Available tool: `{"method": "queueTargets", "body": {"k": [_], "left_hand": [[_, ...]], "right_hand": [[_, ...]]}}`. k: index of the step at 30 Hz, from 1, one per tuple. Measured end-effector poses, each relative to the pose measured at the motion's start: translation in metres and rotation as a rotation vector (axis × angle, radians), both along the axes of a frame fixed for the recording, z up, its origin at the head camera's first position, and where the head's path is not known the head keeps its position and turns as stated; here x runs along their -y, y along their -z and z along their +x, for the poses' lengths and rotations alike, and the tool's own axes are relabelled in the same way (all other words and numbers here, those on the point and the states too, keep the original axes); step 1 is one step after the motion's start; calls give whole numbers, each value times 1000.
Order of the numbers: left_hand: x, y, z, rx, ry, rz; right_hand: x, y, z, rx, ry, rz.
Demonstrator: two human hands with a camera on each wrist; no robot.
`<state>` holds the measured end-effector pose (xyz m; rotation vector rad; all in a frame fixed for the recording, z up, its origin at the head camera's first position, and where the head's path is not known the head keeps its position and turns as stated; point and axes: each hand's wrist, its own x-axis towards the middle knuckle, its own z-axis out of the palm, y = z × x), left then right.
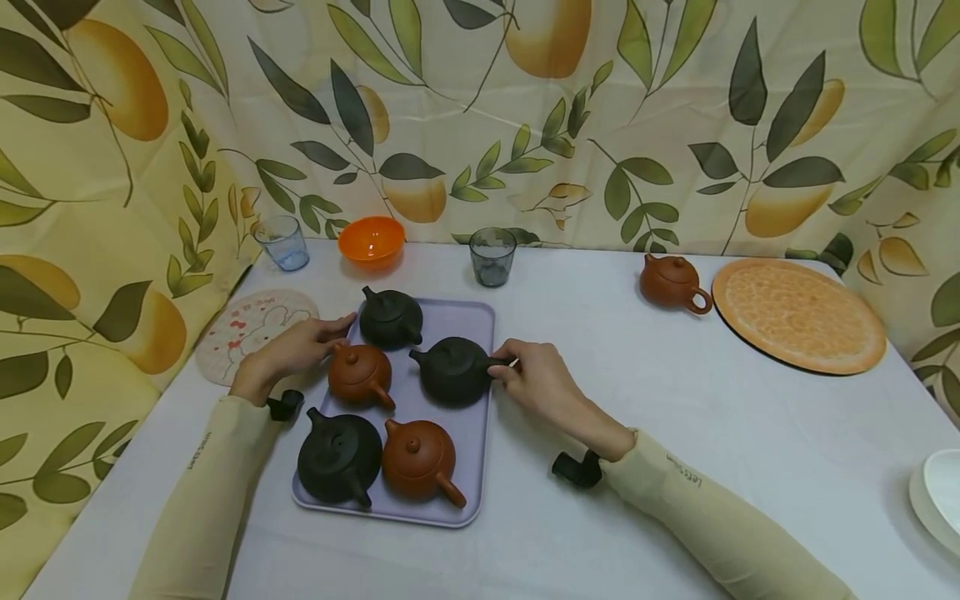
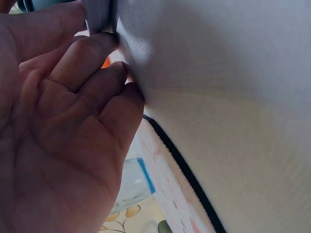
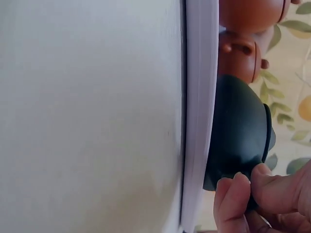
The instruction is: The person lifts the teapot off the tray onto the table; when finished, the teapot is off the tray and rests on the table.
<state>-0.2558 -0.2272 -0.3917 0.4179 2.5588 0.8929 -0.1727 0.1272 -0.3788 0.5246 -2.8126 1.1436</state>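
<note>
A lilac tray (image 1: 450, 317) carries two brown teapots and several black ones. My right hand (image 1: 543, 379) pinches the handle of a black teapot (image 1: 453, 371) at the tray's right edge; thumb and fingers close on that handle in the right wrist view. At the left edge, my left hand (image 1: 296, 346) holds the tray rim, thumb against it and fingers bent underneath in the left wrist view. Beside that hand are a brown teapot (image 1: 360, 375) and a smaller black teapot (image 1: 390, 319). A large black teapot (image 1: 339, 458) and another brown teapot (image 1: 420, 458) occupy the near end.
Behind the tray stand a blue glass (image 1: 283, 243), an orange bowl (image 1: 372, 242) and a grey glass (image 1: 492, 257). A round rabbit-print mat (image 1: 247, 325) lies left. Far right are a brown teapot (image 1: 671, 282), a round tan mat (image 1: 798, 315) and a white bowl (image 1: 937, 496).
</note>
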Motion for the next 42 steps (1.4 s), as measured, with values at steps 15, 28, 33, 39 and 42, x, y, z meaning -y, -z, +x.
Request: {"method": "queueTargets", "body": {"k": [15,28,33,39,42], "left_hand": [[-2,-1,3,-8,-15,-18],[-1,0,2,6,-31,-28],[-1,1,2,-2,-28,-26],[-2,1,2,-9,-12,-20],[-1,0,2,-3,-16,-18]], "right_hand": [[-22,-7,-17,49,114,8],[-47,-8,-36,78,204,1],[-58,-9,-43,95,245,23],[-76,-7,-51,104,307,41],[-84,-6,-55,118,338,49]]}}
